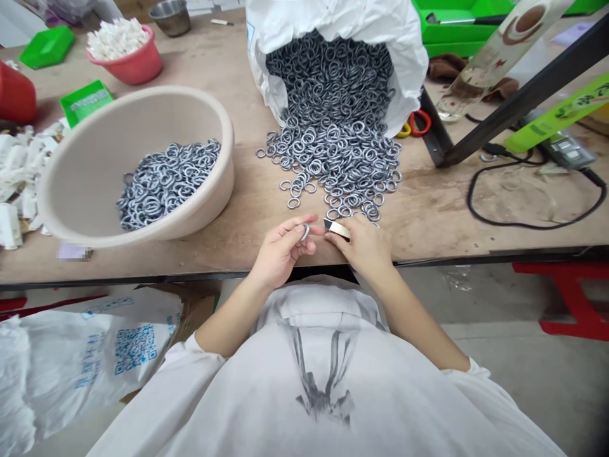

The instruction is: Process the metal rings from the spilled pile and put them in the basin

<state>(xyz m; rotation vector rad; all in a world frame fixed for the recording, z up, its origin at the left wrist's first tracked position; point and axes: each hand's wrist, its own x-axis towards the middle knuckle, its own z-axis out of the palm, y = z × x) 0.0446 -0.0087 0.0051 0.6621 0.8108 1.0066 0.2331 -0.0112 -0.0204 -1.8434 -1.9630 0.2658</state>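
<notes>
Two hands meet at the table's near edge. Left hand pinches one metal ring between thumb and fingertips. Right hand grips a small flat tool, its tip just beside that ring. Just beyond the hands: loose ring pile spilling from a white sack. Left of the pile: beige basin, partly filled with rings. Behind the basin: pink bowl of white pieces.

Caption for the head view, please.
Left hand pinches a ring, right hand holds a flat tool, beside spilled rings and a basin.
</notes>
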